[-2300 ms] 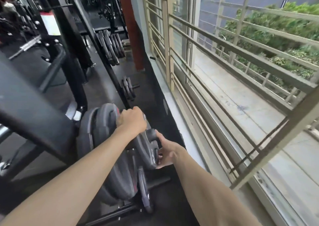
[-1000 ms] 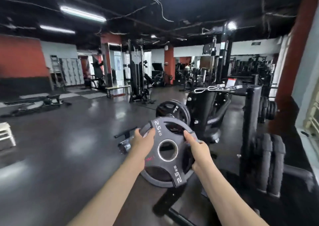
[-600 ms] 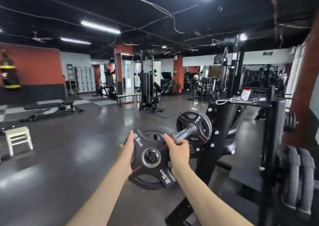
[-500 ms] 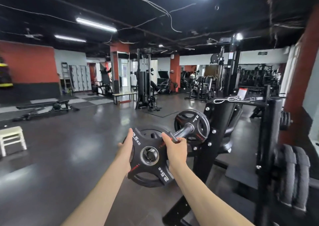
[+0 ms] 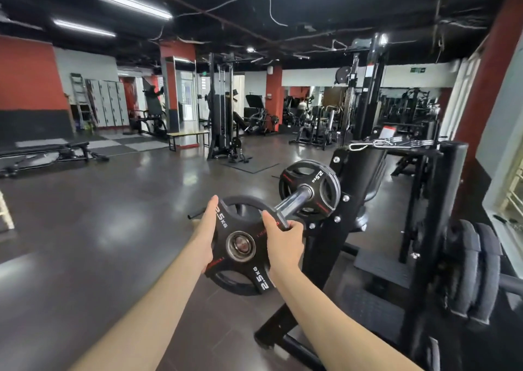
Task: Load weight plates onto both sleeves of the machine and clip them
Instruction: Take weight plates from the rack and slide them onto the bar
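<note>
Both hands grip one plate: my left hand (image 5: 204, 236) flat along its left rim, fingers up; my right hand (image 5: 283, 236) curled over the right rim, thumb on the face. The plate (image 5: 240, 247) faces me, its hole about at the sleeve's tip. The sleeve (image 5: 291, 202) runs from there up, right and away, toward a plate already seated (image 5: 310, 189) against the frame (image 5: 336, 217). Right hand nearer the sleeve. Judgement: push along that axis, hole kept square. No clip in view. Stored plates (image 5: 471, 271) low right, well apart. Nothing blocks the sleeve.
</note>
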Action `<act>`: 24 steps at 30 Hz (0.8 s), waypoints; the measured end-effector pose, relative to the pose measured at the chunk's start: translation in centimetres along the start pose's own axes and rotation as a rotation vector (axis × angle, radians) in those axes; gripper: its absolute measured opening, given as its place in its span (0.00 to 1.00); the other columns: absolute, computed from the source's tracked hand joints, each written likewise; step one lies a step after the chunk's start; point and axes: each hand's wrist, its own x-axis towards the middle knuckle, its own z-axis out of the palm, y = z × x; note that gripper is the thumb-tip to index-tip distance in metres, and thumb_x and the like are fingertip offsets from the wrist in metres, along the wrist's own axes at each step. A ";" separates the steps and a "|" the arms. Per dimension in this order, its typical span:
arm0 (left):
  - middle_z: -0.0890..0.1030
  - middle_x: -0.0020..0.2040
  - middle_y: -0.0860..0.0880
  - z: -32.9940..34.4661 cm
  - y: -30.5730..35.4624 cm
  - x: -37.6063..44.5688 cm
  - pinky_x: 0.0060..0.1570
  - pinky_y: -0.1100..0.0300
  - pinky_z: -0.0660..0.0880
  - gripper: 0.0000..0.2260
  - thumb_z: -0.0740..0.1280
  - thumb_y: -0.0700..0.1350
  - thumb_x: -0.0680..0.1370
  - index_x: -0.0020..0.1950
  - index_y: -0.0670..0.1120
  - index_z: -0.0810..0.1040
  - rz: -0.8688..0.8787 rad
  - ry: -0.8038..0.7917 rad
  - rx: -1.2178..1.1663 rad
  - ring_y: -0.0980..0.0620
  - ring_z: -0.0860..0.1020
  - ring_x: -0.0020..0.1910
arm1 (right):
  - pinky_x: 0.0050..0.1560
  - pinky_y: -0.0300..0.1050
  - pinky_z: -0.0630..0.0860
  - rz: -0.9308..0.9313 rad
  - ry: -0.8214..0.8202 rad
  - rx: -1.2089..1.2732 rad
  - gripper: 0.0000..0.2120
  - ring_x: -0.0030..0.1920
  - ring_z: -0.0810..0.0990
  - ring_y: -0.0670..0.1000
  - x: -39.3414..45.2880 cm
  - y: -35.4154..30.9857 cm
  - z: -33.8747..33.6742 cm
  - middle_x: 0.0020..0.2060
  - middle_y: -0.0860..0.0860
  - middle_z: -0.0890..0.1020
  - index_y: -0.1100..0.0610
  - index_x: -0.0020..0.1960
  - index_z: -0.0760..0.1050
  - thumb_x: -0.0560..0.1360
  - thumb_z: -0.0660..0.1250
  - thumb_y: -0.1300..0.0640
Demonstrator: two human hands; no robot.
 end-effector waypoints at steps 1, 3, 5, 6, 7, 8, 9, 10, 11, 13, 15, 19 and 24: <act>0.76 0.52 0.43 -0.2 -0.1 1.2 0.64 0.41 0.66 0.23 0.63 0.63 0.79 0.63 0.46 0.73 0.008 0.003 -0.006 0.33 0.76 0.58 | 0.68 0.64 0.69 0.000 0.012 -0.008 0.22 0.62 0.76 0.56 -0.1 0.0 0.1 0.50 0.48 0.79 0.45 0.50 0.69 0.67 0.74 0.35; 0.82 0.52 0.46 -0.6 -0.6 3.4 0.50 0.46 0.74 0.32 0.65 0.69 0.72 0.65 0.45 0.75 0.012 -0.037 -0.018 0.39 0.81 0.52 | 0.68 0.65 0.69 -0.026 0.032 -0.021 0.22 0.62 0.75 0.56 -0.7 0.4 0.2 0.47 0.44 0.76 0.46 0.51 0.69 0.68 0.74 0.35; 0.86 0.52 0.43 -1.2 -1.7 7.5 0.52 0.47 0.78 0.34 0.67 0.70 0.63 0.59 0.47 0.79 -0.049 -0.094 -0.041 0.41 0.84 0.48 | 0.67 0.65 0.69 -0.091 0.047 -0.051 0.21 0.61 0.76 0.56 -1.4 1.0 0.3 0.46 0.42 0.76 0.46 0.51 0.69 0.69 0.73 0.35; 0.86 0.54 0.41 -1.5 -2.1 8.9 0.55 0.42 0.77 0.33 0.68 0.69 0.59 0.55 0.47 0.80 -0.093 -0.123 -0.032 0.39 0.84 0.50 | 0.66 0.65 0.70 -0.118 0.056 -0.067 0.21 0.60 0.76 0.56 -1.7 1.3 0.4 0.47 0.42 0.76 0.46 0.52 0.70 0.70 0.73 0.35; 0.86 0.54 0.41 -1.8 -2.0 9.6 0.57 0.38 0.75 0.32 0.68 0.68 0.57 0.52 0.48 0.81 -0.135 -0.143 -0.018 0.37 0.84 0.51 | 0.66 0.65 0.70 -0.141 0.068 -0.078 0.22 0.59 0.77 0.56 -1.9 1.4 0.5 0.48 0.43 0.76 0.47 0.53 0.70 0.70 0.73 0.35; 0.86 0.53 0.40 -1.8 -1.7 9.7 0.57 0.36 0.74 0.31 0.68 0.67 0.56 0.51 0.48 0.81 -0.163 -0.155 0.005 0.36 0.84 0.52 | 0.66 0.65 0.70 -0.153 0.083 -0.083 0.22 0.58 0.77 0.55 -1.9 1.6 0.6 0.49 0.44 0.77 0.48 0.54 0.71 0.71 0.73 0.36; 0.86 0.53 0.40 -1.9 -1.5 10.0 0.58 0.36 0.73 0.30 0.68 0.65 0.55 0.50 0.48 0.82 -0.180 -0.165 0.020 0.36 0.83 0.52 | 0.66 0.65 0.70 -0.158 0.098 -0.086 0.22 0.58 0.77 0.55 -1.9 1.6 0.7 0.49 0.44 0.77 0.48 0.55 0.71 0.71 0.73 0.36; 0.86 0.53 0.41 -1.7 -1.1 9.5 0.57 0.36 0.73 0.29 0.69 0.64 0.55 0.50 0.48 0.82 -0.185 -0.182 0.021 0.36 0.83 0.53 | 0.65 0.64 0.71 -0.171 0.114 -0.097 0.22 0.58 0.77 0.55 -1.9 1.7 0.9 0.50 0.45 0.77 0.49 0.56 0.72 0.71 0.72 0.35; 0.86 0.53 0.43 -1.5 -1.0 9.4 0.57 0.38 0.74 0.27 0.69 0.62 0.55 0.49 0.49 0.82 -0.182 -0.196 0.018 0.37 0.83 0.53 | 0.64 0.65 0.71 -0.200 0.128 -0.112 0.23 0.58 0.77 0.55 -1.7 1.9 0.9 0.51 0.46 0.78 0.49 0.56 0.72 0.72 0.71 0.35; 0.85 0.46 0.44 -0.7 -0.7 8.9 0.50 0.45 0.79 0.21 0.68 0.59 0.60 0.44 0.47 0.83 -0.125 -0.232 0.029 0.41 0.84 0.47 | 0.63 0.65 0.72 -0.255 0.140 -0.128 0.23 0.60 0.76 0.56 -0.9 2.0 0.9 0.53 0.47 0.78 0.50 0.56 0.72 0.72 0.71 0.35; 0.84 0.36 0.45 0.3 -0.4 9.5 0.40 0.54 0.80 0.17 0.65 0.57 0.66 0.31 0.45 0.83 -0.092 -0.250 0.060 0.44 0.82 0.35 | 0.64 0.65 0.70 -0.244 0.147 -0.144 0.23 0.62 0.73 0.56 0.3 1.7 0.7 0.55 0.48 0.77 0.52 0.57 0.71 0.74 0.71 0.37; 0.79 0.27 0.48 3.0 0.7 11.8 0.37 0.58 0.73 0.16 0.61 0.51 0.72 0.27 0.47 0.77 -0.048 -0.196 0.116 0.48 0.77 0.28 | 0.66 0.66 0.69 -0.269 0.140 -0.246 0.26 0.68 0.68 0.57 3.5 1.0 0.3 0.63 0.50 0.74 0.54 0.64 0.71 0.76 0.70 0.39; 0.85 0.34 0.42 7.4 1.8 16.0 0.66 0.41 0.68 0.19 0.57 0.57 0.75 0.41 0.45 0.80 -0.030 -0.228 0.230 0.41 0.80 0.47 | 0.71 0.68 0.64 -0.320 0.102 -0.418 0.35 0.79 0.54 0.57 9.0 0.3 0.2 0.80 0.50 0.59 0.47 0.80 0.59 0.78 0.64 0.37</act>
